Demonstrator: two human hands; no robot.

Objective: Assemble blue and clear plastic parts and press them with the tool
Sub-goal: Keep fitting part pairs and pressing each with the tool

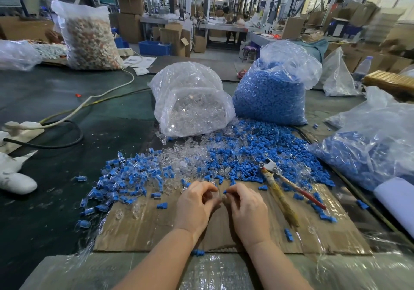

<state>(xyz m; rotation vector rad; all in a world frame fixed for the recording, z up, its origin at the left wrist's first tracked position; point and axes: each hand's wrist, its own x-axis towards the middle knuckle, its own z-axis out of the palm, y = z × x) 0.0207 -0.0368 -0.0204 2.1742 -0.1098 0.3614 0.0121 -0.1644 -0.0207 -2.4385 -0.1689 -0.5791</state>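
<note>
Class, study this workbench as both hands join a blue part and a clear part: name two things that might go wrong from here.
1. The right hand pinches the blue part only at its fingertips, so it may slip during joining.
2. The pliers lie among the loose blue parts; reaching for them may scatter pieces off the cardboard.

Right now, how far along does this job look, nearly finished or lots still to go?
Early days, by the look of it. Done: a heap of joined blue-and-clear pieces lies at the left. In hand: the right hand pinches a blue part beside the left hand, whose fingers are curled, apparently round a clear piece. Left: the pressing tool lies unused, and the loose pile and two bags, clear and blue, remain full.
</note>
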